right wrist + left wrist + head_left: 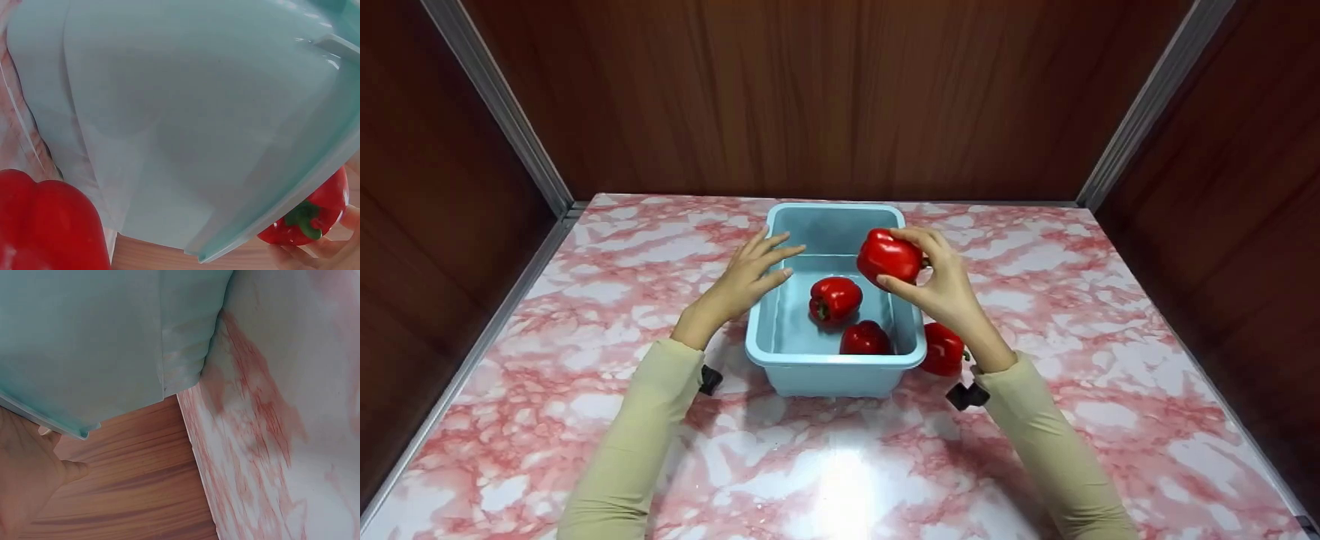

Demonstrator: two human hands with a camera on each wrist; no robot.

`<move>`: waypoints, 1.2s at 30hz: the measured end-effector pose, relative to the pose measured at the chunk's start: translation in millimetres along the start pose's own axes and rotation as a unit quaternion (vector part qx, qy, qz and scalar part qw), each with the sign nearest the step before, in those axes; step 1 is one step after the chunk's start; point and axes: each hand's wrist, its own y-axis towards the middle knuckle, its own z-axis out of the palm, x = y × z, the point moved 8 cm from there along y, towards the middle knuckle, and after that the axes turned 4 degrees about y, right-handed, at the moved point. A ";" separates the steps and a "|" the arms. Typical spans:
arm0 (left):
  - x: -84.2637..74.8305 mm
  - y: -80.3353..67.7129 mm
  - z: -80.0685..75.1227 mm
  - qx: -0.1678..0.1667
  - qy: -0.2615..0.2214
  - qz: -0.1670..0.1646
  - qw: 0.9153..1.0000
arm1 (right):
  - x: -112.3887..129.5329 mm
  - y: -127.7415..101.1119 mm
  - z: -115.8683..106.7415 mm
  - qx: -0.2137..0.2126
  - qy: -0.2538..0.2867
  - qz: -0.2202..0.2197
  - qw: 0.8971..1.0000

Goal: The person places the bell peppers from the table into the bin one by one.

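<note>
A light blue plastic tub (832,371) stands in the middle of the pink marbled table (607,405). Two red bell peppers (834,298) (865,339) lie inside it. My right hand (936,279) holds a third red pepper (889,257) over the tub's right rim, thumb and fingers curled round it. In the right wrist view that held pepper (315,214) shows its green stem under the tub's rim (264,214). My left hand (751,274) rests with straight fingers on the tub's left rim. The left wrist view shows the tub's outer wall (84,343) and part of the left hand (25,486).
A fourth red pepper (943,349) lies on the table against the tub's right front corner, seen close in the right wrist view (45,225). Dark wooden walls (825,97) close in the table at the back and both sides.
</note>
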 end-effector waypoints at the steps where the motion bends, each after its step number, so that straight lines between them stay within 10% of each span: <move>1: 0.2 0.3 0.2 -0.001 -0.001 0.000 1.000 | 0.2 0.1 -0.1 -0.001 0.001 -0.002 1.000; 36: -0.8 0.3 0.0 -0.008 -0.010 0.015 1.000 | 2.7 -3.1 13.2 0.016 0.011 -0.016 1.000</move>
